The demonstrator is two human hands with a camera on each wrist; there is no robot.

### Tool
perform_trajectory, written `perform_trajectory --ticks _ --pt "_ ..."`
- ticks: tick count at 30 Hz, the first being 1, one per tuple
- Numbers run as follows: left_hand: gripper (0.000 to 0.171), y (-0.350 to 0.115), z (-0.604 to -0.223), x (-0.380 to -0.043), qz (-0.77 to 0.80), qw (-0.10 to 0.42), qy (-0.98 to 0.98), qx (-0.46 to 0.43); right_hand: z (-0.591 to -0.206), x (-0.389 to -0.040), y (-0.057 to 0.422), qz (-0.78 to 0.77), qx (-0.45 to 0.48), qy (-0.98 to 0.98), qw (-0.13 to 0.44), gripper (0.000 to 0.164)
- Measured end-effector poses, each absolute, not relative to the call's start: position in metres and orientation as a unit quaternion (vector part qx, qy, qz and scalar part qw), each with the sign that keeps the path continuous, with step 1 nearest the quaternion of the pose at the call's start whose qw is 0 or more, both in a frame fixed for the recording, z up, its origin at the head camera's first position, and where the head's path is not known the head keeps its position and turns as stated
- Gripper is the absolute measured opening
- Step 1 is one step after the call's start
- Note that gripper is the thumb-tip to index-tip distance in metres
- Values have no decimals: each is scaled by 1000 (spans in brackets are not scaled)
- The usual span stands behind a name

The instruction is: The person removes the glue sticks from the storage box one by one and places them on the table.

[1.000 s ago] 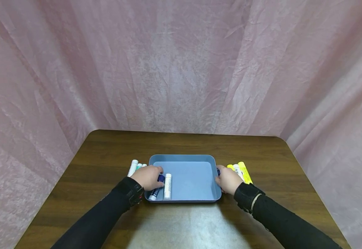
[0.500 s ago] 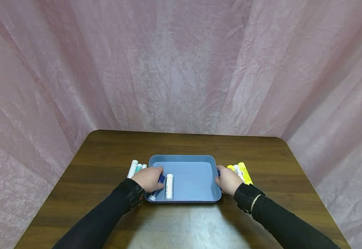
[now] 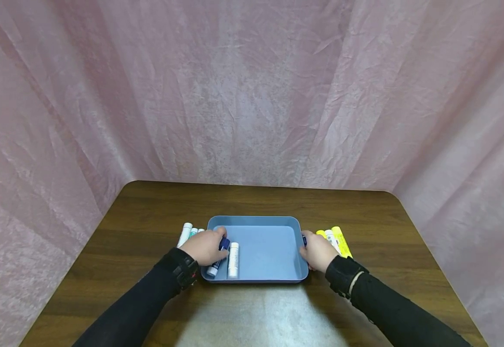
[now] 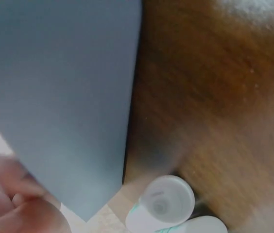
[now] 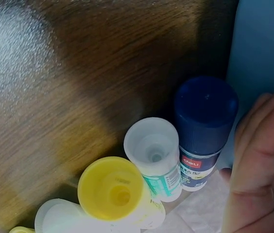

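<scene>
My left hand (image 3: 206,246) pinches a dark blue glue stick (image 3: 215,266) inside the left end of a blue tray (image 3: 269,250). The stick leans at a slant, its blue cap by my fingertips. Just right of it in the tray lies a white glue stick (image 3: 233,260). My right hand (image 3: 318,251) is at the tray's right rim, fingers bent. A second dark blue glue stick (image 5: 200,121) sits against the tray's outer wall, close to those fingers; whether they hold it or the rim I cannot tell.
Beyond the left hand lie several white and teal glue sticks (image 3: 185,234). Right of the tray, a white-and-teal stick (image 5: 161,155) and yellow sticks (image 3: 341,241) lie in a row. The wooden table (image 3: 169,202) ends at a pink curtain (image 3: 252,96).
The white glue stick in the tray shifts slightly right, then back left. My left hand and its blue stick move slightly. The right hand has not visibly moved.
</scene>
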State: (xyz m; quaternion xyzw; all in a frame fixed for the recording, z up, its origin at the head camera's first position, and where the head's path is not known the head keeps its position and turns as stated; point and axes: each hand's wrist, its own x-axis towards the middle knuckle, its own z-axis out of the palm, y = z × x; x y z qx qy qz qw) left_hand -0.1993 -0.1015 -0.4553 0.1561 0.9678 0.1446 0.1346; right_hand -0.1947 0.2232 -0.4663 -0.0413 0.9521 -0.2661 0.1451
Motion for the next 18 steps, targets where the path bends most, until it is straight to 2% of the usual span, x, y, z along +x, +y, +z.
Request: perform_trajectory --ticks 18 --pt "47 -124 -434 -207 289 116 944 111 -468 -196 222 -261 -38 954 140 54"
